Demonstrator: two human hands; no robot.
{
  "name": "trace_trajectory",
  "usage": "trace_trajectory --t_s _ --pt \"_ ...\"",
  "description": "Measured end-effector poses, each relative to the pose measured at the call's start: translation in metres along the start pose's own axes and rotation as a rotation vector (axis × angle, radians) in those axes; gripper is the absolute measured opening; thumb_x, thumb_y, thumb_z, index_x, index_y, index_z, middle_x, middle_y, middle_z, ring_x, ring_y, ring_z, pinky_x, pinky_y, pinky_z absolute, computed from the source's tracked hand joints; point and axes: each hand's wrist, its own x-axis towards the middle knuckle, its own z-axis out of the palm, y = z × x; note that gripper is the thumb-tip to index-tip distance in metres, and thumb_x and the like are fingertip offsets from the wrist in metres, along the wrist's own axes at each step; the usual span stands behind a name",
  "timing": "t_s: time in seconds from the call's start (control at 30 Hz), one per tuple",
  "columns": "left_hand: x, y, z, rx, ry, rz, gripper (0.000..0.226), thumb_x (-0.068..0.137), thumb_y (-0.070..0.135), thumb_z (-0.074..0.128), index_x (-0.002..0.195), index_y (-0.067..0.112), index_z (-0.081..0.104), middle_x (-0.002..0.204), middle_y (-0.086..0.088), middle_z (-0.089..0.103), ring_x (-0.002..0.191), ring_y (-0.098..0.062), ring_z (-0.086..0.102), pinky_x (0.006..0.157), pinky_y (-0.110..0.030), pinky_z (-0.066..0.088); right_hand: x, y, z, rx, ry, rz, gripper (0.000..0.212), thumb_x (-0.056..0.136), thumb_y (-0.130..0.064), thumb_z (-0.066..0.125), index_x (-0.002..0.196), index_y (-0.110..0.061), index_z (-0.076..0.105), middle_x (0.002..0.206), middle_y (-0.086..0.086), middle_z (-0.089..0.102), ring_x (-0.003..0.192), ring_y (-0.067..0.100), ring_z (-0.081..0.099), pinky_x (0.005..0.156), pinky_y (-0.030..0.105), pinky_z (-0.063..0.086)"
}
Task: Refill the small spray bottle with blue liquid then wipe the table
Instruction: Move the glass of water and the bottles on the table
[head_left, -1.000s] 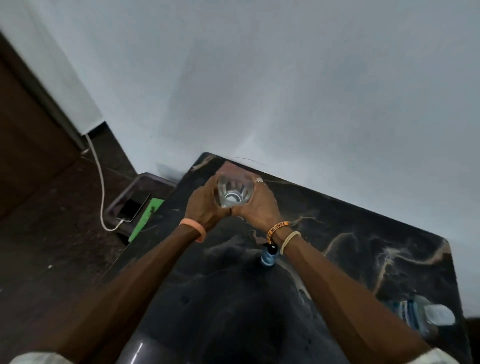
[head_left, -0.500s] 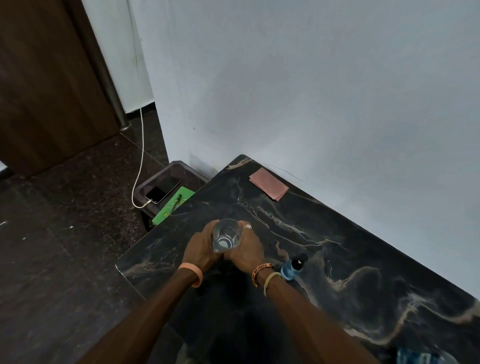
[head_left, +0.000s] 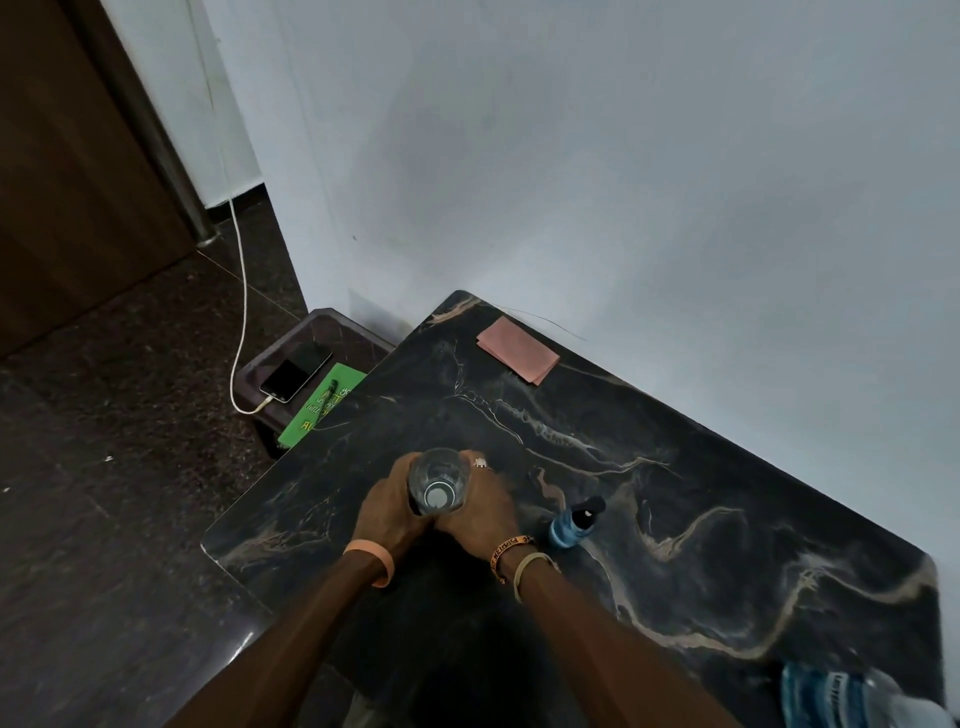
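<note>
1. Your left hand (head_left: 387, 512) and right hand (head_left: 485, 512) are both wrapped round a clear container (head_left: 439, 480), one on each side. You see it from above with its mouth facing you, over the table's (head_left: 675, 467) left part.
2. The small spray bottle (head_left: 571, 527), blue with a black top, stands on the table just beside your right wrist, apart from the container.
3. The pink cloth (head_left: 518, 351) lies flat at the far corner, near the wall (head_left: 623, 156), well apart from your hands.
4. A large bottle (head_left: 831, 696) with a blue label lies at the near right corner, partly cut off by the frame.
5. The table's long far edge runs along the wall. Its left edge is close to your left hand and drops to the dark floor (head_left: 104, 467).
6. Beyond that left edge a low stool (head_left: 311, 325) holds a phone (head_left: 296, 371) on a white cable (head_left: 241, 312) and a green booklet (head_left: 317, 410).
7. Bare marble lies between the spray bottle, the cloth and the large bottle.
</note>
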Motion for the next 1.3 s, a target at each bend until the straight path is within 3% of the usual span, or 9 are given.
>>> trace_trajectory --t_s 0.23,0.33,0.43,0.6,0.77,0.87,0.93,1.2,1.3 --pt "0.001 0.003 -0.001 0.018 -0.018 0.001 0.082 0.074 0.030 0.083 0.141 0.020 0.037 0.130 -0.004 0.060 0.121 -0.024 0.058 0.099 -0.029 0.041 -0.003 0.002 0.002 0.048 -0.001 0.045 0.089 0.074 -0.024 0.082 0.147 -0.022 0.032 0.142 0.002 0.048 0.129 0.020 0.050 0.109 0.033 0.042" --pt "0.000 0.008 -0.002 0.082 -0.069 0.035 0.117 0.067 0.026 0.088 0.154 0.009 0.012 0.155 -0.013 0.034 0.142 -0.029 0.034 0.116 -0.037 0.024 -0.008 -0.003 -0.001 -0.020 -0.024 0.025 0.112 0.073 -0.023 0.083 0.156 -0.018 0.009 0.158 0.005 0.023 0.143 0.022 0.029 0.115 0.032 0.029" --pt "-0.003 0.015 -0.006 0.125 -0.050 0.122 0.127 0.065 0.031 0.090 0.154 0.008 0.002 0.162 -0.012 0.011 0.150 -0.027 0.012 0.118 -0.035 0.010 -0.015 -0.015 -0.010 -0.082 -0.004 -0.068 0.118 0.071 -0.018 0.084 0.156 -0.022 0.003 0.161 0.005 0.010 0.146 0.025 0.020 0.117 0.038 0.029" --pt "-0.005 0.042 -0.019 0.139 0.053 0.265 0.116 0.068 0.025 0.089 0.152 0.005 0.012 0.159 -0.018 0.019 0.147 -0.029 0.018 0.118 -0.040 0.014 -0.026 -0.033 -0.043 -0.059 0.173 -0.216 0.100 0.077 -0.003 0.068 0.156 -0.023 0.010 0.161 0.002 0.013 0.146 0.024 0.019 0.117 0.038 0.030" --pt "-0.010 0.085 -0.011 0.105 0.139 0.473 0.082 0.079 0.011 0.078 0.148 0.010 0.033 0.151 -0.013 0.038 0.138 -0.025 0.037 0.113 -0.047 0.035 -0.039 -0.026 -0.093 0.017 0.389 -0.260 0.083 0.079 0.003 0.060 0.152 -0.018 0.027 0.156 0.004 0.025 0.139 0.022 0.033 0.109 0.038 0.043" --pt "-0.016 0.112 0.008 0.103 0.106 0.590 0.068 0.083 0.007 0.072 0.143 0.012 0.042 0.142 -0.008 0.048 0.127 -0.021 0.050 0.105 -0.038 0.046 -0.045 -0.007 -0.126 0.091 0.531 -0.232 0.077 0.081 0.008 0.056 0.149 -0.019 0.033 0.151 0.002 0.030 0.126 0.021 0.048 0.092 0.038 0.054" --pt "-0.020 0.125 0.025 0.058 0.066 0.623 0.064 0.083 0.004 0.071 0.141 0.012 0.045 0.136 -0.007 0.053 0.118 -0.016 0.055 0.097 -0.028 0.049 -0.050 0.011 -0.147 0.119 0.605 -0.183 0.073 0.082 0.008 0.054 0.148 -0.017 0.036 0.149 0.004 0.034 0.126 0.020 0.049 0.093 0.038 0.054" --pt "-0.023 0.125 0.079 -0.182 -0.100 0.235 0.064 0.086 -0.001 0.065 0.143 0.019 0.042 0.138 -0.001 0.054 0.113 -0.011 0.057 0.084 -0.013 0.046 -0.073 0.092 -0.178 0.133 0.479 0.093 0.068 0.085 0.005 0.058 0.147 -0.015 0.040 0.148 0.009 0.041 0.127 0.023 0.051 0.101 0.039 0.050" --pt "-0.024 0.117 0.096 -0.175 -0.172 0.118 0.067 0.085 -0.002 0.065 0.145 0.014 0.039 0.140 -0.005 0.052 0.118 -0.016 0.056 0.093 -0.024 0.049 -0.077 0.112 -0.164 0.142 0.361 0.146 0.069 0.083 0.002 0.062 0.147 -0.012 0.040 0.148 0.010 0.043 0.132 0.026 0.048 0.105 0.042 0.047"
